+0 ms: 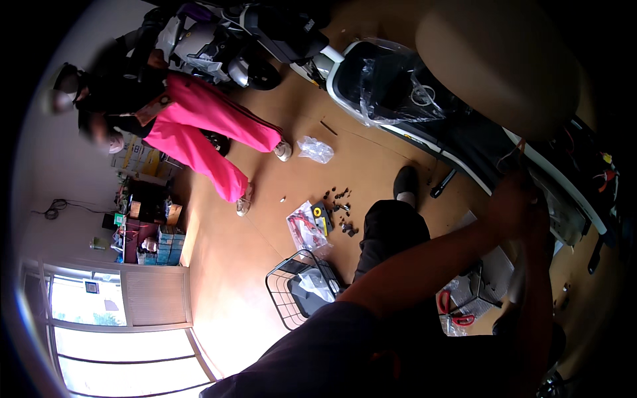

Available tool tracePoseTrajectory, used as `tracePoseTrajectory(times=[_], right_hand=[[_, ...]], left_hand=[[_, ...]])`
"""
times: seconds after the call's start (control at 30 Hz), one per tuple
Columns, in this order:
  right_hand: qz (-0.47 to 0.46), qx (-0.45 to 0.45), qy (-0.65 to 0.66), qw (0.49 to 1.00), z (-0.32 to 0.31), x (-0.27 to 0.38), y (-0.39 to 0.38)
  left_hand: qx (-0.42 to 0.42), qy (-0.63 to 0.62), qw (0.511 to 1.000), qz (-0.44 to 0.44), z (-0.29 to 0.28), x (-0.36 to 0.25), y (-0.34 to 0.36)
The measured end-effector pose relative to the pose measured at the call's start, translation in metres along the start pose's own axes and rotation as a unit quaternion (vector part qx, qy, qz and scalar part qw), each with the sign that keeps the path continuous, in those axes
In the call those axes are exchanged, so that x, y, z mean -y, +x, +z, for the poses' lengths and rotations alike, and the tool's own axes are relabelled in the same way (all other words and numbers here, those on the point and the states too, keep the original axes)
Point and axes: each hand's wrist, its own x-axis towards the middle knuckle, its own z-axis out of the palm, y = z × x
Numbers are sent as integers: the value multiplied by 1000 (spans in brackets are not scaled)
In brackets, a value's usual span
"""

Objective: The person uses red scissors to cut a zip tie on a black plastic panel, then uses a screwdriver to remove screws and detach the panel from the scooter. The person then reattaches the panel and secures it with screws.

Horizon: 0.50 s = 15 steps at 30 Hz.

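My left hand (pixel 507 207) and my right hand (pixel 537 222) are close together beside the rear side of a white and black scooter (pixel 458 156). The left fingers look curled in, but what they hold is lost in the dark. My right hand is in deep shadow beside it, its fingers hidden. Just above them, a thin wire (pixel 521 149) hangs near the bodywork. Beyond my hands, loose red and yellow wiring (pixel 605 176) shows at the scooter's tail. A large brown rounded shape (pixel 497 60), blurred, covers part of the scooter.
Red-handled scissors (pixel 454 310) lie by my leg. A black wire basket (pixel 282 292), a bagged tool pack (pixel 305 225), scattered small dark parts (pixel 345 212) and a plastic bag (pixel 315 150) are on the floor. A person in pink trousers (pixel 199 132) stands at left near another scooter (pixel 219 46).
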Motion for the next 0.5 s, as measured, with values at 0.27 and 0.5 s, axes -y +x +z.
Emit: tracePoseTrajectory(times=[0.27, 0.5], right_hand=[[-71, -86, 112, 987, 46, -27, 9], [-70, -169, -50, 982, 68, -25, 2]], left_hand=[[9, -32, 999, -40, 12, 15, -10], [-20, -19, 998, -56, 13, 17, -5]])
